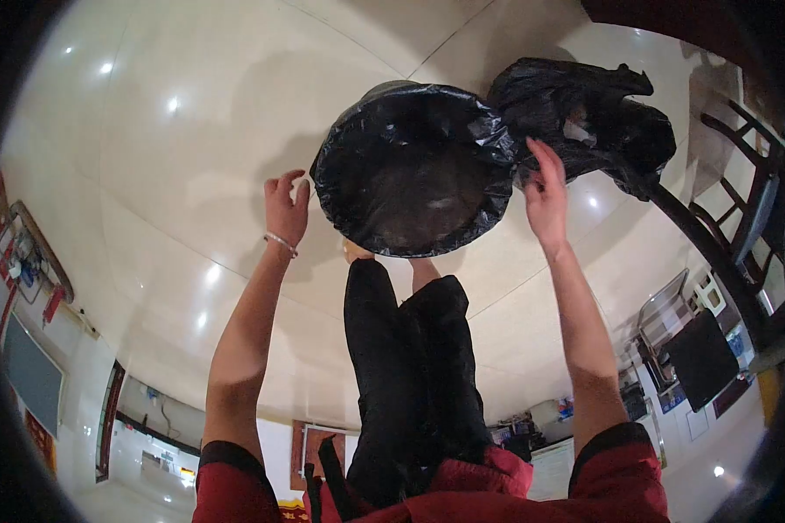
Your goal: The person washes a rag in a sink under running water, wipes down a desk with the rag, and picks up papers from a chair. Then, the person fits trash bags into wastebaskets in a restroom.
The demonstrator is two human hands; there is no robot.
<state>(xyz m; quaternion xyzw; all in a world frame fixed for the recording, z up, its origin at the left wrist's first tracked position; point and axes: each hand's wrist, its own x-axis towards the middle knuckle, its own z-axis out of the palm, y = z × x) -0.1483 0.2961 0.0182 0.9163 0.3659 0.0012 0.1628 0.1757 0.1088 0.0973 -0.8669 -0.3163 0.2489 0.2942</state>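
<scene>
A round bin lined with a black plastic bag (358,213) stands on the floor in front of my feet, its mouth facing up toward me. The liner is folded over the rim all the way around, and its inside looks dark. My left hand (286,207) is just left of the rim, apart from it, with loosely bent fingers and nothing in them. At the right side of the rim is my right hand (546,196), fingers stretched out; whether they touch the liner I cannot tell. Behind that hand lies a filled, crumpled black garbage bag (619,131).
Pale, glossy floor tiles (209,157) surround the bin. Dark chair-like furniture (750,192) stands at the right edge, with a white stool (711,295) farther down. My legs (410,366) are close behind the bin. A framed item (39,253) is at the far left.
</scene>
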